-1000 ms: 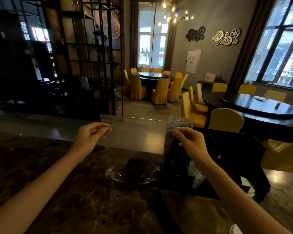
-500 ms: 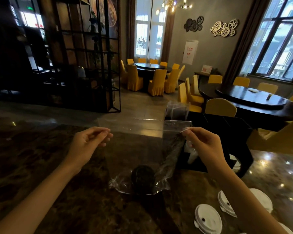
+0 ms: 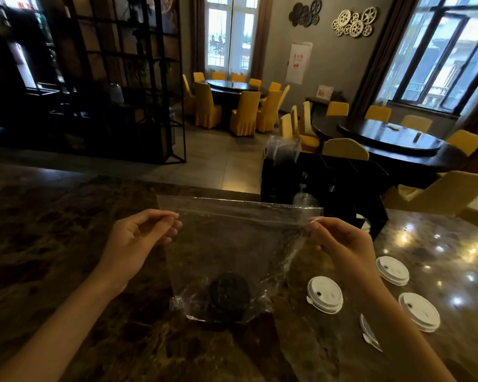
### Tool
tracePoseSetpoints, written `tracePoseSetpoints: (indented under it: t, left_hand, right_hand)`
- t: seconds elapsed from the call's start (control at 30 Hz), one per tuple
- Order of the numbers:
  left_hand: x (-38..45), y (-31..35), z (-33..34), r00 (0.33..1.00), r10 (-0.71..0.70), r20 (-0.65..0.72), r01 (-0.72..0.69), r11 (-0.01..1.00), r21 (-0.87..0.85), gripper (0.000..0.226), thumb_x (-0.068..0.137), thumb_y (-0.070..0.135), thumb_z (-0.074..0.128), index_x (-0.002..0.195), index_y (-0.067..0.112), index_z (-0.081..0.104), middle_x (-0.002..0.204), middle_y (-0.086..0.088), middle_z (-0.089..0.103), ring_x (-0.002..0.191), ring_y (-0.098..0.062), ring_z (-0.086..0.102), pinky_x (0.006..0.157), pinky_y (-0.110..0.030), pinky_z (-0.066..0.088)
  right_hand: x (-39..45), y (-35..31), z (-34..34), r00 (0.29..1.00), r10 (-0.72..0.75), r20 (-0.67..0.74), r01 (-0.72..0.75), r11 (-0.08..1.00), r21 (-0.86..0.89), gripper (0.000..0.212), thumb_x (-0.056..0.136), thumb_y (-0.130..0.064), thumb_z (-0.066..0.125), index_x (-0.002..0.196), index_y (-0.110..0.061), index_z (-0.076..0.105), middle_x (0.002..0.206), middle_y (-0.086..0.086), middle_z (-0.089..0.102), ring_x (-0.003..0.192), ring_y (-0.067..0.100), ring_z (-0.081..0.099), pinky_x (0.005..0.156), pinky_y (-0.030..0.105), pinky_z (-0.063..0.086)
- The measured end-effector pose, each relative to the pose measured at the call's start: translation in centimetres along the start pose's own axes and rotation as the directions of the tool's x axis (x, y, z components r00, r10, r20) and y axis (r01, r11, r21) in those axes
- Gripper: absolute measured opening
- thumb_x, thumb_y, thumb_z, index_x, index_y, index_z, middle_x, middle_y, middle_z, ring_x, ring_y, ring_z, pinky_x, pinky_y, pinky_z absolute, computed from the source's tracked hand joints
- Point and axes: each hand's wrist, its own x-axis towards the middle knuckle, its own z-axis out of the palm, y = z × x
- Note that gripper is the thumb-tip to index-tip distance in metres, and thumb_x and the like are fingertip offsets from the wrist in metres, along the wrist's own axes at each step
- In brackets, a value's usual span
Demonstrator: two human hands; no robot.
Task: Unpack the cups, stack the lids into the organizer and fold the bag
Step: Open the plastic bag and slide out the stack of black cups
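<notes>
I see a dark marble counter point(image 3: 66, 257). On it, right of my right fingers point(image 3: 315, 227), lie white lids point(image 3: 324, 295); beyond those fingers stands a black organizer point(image 3: 342, 183). Below my fingertips the bag point(image 3: 226, 244) bottom rests on the counter.

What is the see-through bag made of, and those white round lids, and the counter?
The clear floppy bag looks like thin glossy plastic film: the counter shows through and it wrinkles. The white round lids seem to be matte moulded plastic, with raised rims and sip holes. The dark brown veined countertop looks like polished marble or similar stone, mirroring lights.
</notes>
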Motion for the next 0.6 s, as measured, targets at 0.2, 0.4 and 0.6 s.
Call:
tracePoseSetpoints:
  t: [0.2,0.4,0.6]
  left_hand:
    - [-3.3,-0.7,-0.3,0.999,-0.053,0.013,0.053,0.999,0.003,0.019,0.082,0.036,0.067,0.096,0.03,0.079,0.099,-0.001,0.079,0.094,-0.017,0.075,0.079,-0.032,0.061]
    - [-5.2,-0.6,-0.5,0.999,-0.034,0.042,0.033,0.999,0.021,0.018,0.084,0.033,0.068,0.099,0.032,0.078,0.102,0.0,0.079,0.096,-0.017,0.075,0.077,-0.024,0.062]
    - [-5.7,0.8,-0.5,0.998,0.043,0.043,-0.045,0.998,0.048,0.019,0.087,0.031,0.068,0.103,0.026,0.077,0.102,0.003,0.079,0.096,-0.013,0.075,0.081,-0.024,0.061]
  right_hand:
    - [-2.6,0.0,0.0,0.999,0.04,-0.027,-0.04,0.999,-0.014,0.018,0.082,-0.042,0.074,0.096,-0.033,0.081,0.092,-0.001,0.08,0.085,0.009,0.074,0.066,0.016,0.055]
    - [-3.7,1.0,0.3,0.992,0.104,-0.068,-0.107,0.993,-0.041,0.014,0.088,-0.036,0.073,0.1,-0.033,0.079,0.096,0.0,0.079,0.094,0.023,0.074,0.074,0.032,0.056]
    - [-5.0,-0.3,2.0,0.958,-0.01,-0.288,-0.031,0.99,-0.139,0.038,0.093,-0.02,0.074,0.128,-0.025,0.06,0.118,-0.002,0.07,0.095,0.002,0.069,0.081,0.024,0.057]
